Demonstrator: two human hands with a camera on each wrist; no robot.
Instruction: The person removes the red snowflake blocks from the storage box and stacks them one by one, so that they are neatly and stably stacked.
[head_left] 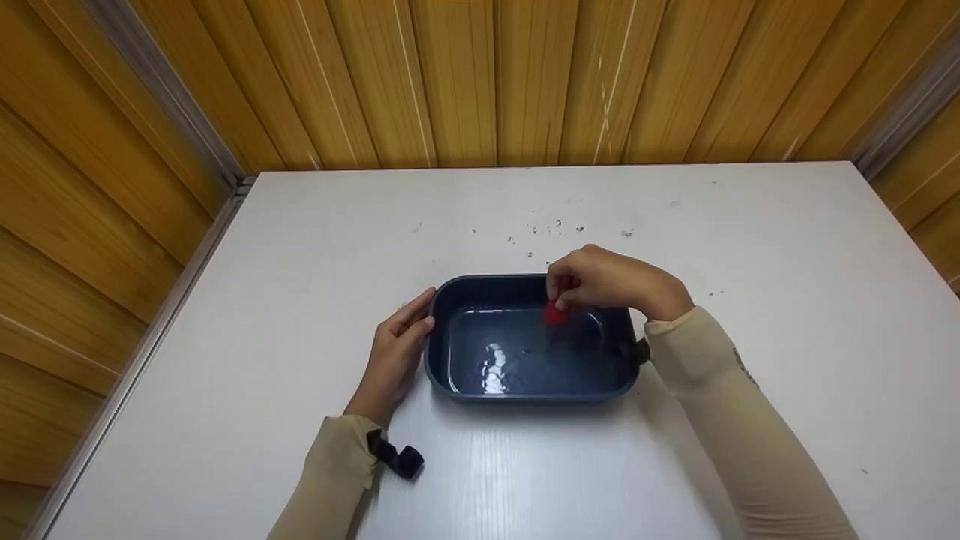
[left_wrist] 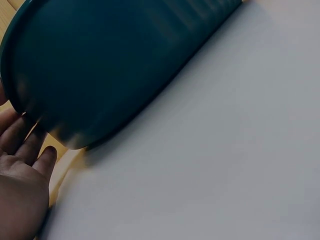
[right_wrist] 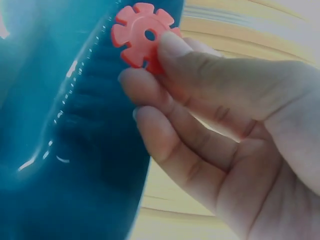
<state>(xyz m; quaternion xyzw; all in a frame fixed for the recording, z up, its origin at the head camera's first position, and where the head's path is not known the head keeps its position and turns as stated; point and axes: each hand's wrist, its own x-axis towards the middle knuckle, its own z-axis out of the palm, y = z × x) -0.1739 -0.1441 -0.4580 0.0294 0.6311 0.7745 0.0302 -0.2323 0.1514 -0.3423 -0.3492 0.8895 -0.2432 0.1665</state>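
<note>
My right hand (head_left: 611,277) pinches a red notched plastic disc (right_wrist: 134,36) between thumb and fingers. The disc is a flat interlocking building piece with a round hole in its middle. It hangs inside a dark blue rectangular bin (head_left: 517,375), near the bin's far right part. On the bin's left side my left hand (head_left: 394,349) rests with fairly straight fingers against the outer wall. In the left wrist view the fingertips of that hand lie at the bin's rounded corner (left_wrist: 75,120).
The bin stands on a white table (head_left: 315,262) with small dark marks behind it. Yellow wood-look panels (head_left: 465,82) rise at the back and left. A black strap (head_left: 397,456) hangs from the left sleeve (head_left: 330,469).
</note>
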